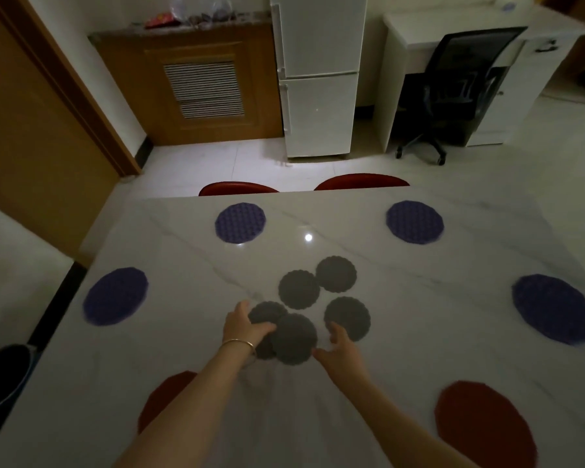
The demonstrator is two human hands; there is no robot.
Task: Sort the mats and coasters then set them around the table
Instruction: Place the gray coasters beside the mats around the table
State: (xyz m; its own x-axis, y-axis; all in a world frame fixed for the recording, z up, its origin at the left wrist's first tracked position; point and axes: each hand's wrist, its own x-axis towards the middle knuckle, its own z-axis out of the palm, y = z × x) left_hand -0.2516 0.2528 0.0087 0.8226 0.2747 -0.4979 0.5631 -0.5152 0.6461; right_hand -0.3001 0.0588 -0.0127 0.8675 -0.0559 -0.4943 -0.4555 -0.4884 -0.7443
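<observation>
Several grey round coasters lie in a cluster at the middle of the white marble table [402, 349]. My left hand [242, 327] grips overlapping grey coasters, the nearest one [294, 339] on top of another [267, 312]. Just right of that coaster my right hand [340, 347] hovers with fingers spread, beside another grey coaster [348, 317]. Two more grey coasters [298, 289] [336, 273] lie farther back. Purple mats [239, 222] [414, 222] [115, 296] [554, 309] sit around the far and side edges. Red mats [483, 423] [163, 396] lie at the near corners.
Two red chairs [360, 181] [237, 189] stand at the table's far edge. Beyond are a white fridge [318, 76], a wooden cabinet [196, 86], a black office chair [453, 92] at a white desk, and a dark bin [0, 376] at the left.
</observation>
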